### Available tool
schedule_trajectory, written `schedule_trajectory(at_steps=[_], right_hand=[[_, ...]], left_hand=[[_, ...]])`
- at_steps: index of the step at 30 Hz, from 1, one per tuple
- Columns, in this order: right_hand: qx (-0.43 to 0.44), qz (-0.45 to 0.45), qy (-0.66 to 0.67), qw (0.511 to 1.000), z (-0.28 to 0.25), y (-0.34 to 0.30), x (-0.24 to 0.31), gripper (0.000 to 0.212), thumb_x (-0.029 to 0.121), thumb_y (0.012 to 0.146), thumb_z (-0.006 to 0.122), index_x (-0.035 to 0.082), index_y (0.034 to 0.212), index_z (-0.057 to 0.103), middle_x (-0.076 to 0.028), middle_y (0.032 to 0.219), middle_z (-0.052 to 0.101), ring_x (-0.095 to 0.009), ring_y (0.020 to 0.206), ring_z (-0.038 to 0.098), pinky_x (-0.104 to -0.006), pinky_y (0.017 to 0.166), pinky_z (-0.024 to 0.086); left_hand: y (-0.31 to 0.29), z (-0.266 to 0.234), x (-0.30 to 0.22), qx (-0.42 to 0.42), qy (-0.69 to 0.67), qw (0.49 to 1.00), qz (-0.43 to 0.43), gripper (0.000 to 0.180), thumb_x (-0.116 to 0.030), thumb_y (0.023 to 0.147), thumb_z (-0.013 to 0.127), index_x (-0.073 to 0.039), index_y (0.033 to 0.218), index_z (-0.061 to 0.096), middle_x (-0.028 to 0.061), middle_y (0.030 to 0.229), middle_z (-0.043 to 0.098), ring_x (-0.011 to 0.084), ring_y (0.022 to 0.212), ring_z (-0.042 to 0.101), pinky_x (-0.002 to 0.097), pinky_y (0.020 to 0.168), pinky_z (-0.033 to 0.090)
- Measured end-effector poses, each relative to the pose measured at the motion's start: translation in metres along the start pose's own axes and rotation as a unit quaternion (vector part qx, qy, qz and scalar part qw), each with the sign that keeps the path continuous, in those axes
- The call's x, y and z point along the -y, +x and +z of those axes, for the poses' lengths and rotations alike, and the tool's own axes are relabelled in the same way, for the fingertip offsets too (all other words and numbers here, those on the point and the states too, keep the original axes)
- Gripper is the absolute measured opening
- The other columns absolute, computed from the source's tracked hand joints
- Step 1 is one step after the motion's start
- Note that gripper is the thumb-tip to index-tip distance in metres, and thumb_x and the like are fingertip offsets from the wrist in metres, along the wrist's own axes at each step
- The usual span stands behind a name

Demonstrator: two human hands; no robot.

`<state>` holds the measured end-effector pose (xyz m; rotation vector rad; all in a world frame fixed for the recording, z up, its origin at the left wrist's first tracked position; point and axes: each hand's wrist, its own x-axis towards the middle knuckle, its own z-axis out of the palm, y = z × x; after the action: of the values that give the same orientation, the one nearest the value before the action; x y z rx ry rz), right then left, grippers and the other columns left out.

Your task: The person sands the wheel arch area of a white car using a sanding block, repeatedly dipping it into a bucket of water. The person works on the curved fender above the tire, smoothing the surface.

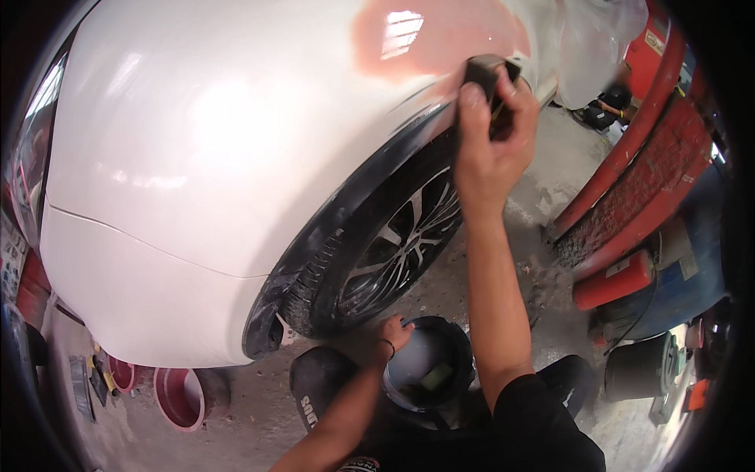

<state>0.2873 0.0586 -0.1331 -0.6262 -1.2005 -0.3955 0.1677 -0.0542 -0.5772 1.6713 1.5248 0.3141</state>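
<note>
Saw white car body [181, 173] curving around wheel [405, 252]. Noted pink patch [440, 39] on car body, beyond wheel. Saw round dark bucket [460, 362], open at top, just beside near side of wheel. Found left grip [395, 334] at bucket rim, near wheel; could not tell whether clamped or loose. Saw right grip [494, 149] clamped on dark block [479, 72], above wheel, at pink patch's edge.

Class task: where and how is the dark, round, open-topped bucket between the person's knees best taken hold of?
Probably by opposite sides of the dark, round bucket's rim, coming from above: its circular mouth faces up, and a paired hold should keep it level. The left hand is at its far-left edge.
</note>
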Motion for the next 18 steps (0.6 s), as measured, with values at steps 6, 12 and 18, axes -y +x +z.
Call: schedule_trajectory(at_steps=[6, 12, 18], right_hand=[[0.067, -0.082, -0.022, 0.994, -0.001, -0.042, 0.048, 0.042, 0.012, 0.095, 0.08, 0.003, 0.133, 0.065, -0.022, 0.139, 0.061, -0.036, 0.129, 0.058, -0.0479, 0.11, 0.045], [-0.019, 0.144, -0.008, 0.989, -0.007, 0.024, -0.009, 0.038, 0.017, 0.101, 0.075, -0.003, 0.131, 0.064, -0.021, 0.125, 0.061, -0.039, 0.127, 0.058, -0.048, 0.111, 0.045], [0.061, -0.075, -0.042, 0.994, -0.003, -0.049, 0.04, 0.039, 0.018, 0.099, 0.079, -0.002, 0.129, 0.063, -0.023, 0.128, 0.06, -0.038, 0.122, 0.058, -0.0477, 0.108, 0.046]], left_hand=[[-0.006, -0.005, 0.001, -0.012, 0.015, 1.0, 0.006, 0.052, -0.043, 0.095, 0.072, -0.004, 0.13, 0.072, 0.0242, 0.129, 0.073, 0.0425, 0.123, 0.068, 0.05, 0.106, 0.054], [-0.012, -0.021, -0.014, 0.043, 0.01, 0.999, -0.012, 0.066, -0.046, 0.094, 0.074, 0.001, 0.14, 0.067, 0.0285, 0.14, 0.067, 0.0439, 0.133, 0.063, 0.0494, 0.113, 0.05], [-0.008, -0.012, 0.002, 0.011, 0.004, 1.0, -0.003, 0.065, -0.047, 0.093, 0.074, 0.001, 0.137, 0.069, 0.0286, 0.135, 0.07, 0.0453, 0.129, 0.065, 0.0505, 0.111, 0.051]])
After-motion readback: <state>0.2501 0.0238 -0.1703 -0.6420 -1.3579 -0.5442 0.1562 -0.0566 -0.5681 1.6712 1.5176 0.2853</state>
